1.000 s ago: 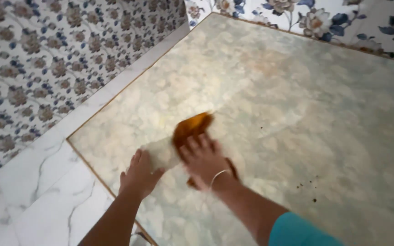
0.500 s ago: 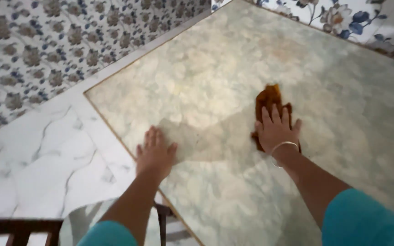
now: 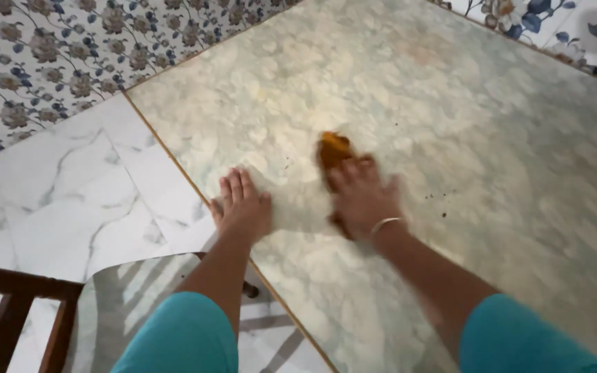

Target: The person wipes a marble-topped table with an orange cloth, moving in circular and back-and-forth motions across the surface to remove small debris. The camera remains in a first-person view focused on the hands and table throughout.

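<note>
Sleeves of teal cloth (image 3: 174,335) frame the bottom of the view, one on each forearm, and below the left one a wooden chair frame (image 3: 8,304) and a glass-like sheet (image 3: 126,290) sit over white marble floor tiles (image 3: 57,186).

Further out, the left hand (image 3: 243,207) lies flat and released, fingers together, on the near edge of the marbled table (image 3: 450,117), right by its thin brown trim. It holds nothing and looks to be bracing the body. That edge is the first risk as I judge it: with weight on a palm so close to the rim, a slip on a smooth or damp surface could send the hand off the side.

Just beyond, the right hand (image 3: 364,200), a thin bangle (image 3: 385,223) at its wrist, presses down on a brown-orange cloth (image 3: 333,150), fingers spread over it rather than clenched round it. The hand is blurred, so the exact grip cannot be told. The cloth lies on the table, mostly under the palm, its far end poking out. Pressed only from above, it could bunch up or slide out, leaving bare skin rubbing the surface.

Small dark specks (image 3: 443,200) lie to the right of the hand; a broad stroke might scatter rather than gather them.

Farthest off, floral wall tiles (image 3: 43,55) border the table.
</note>
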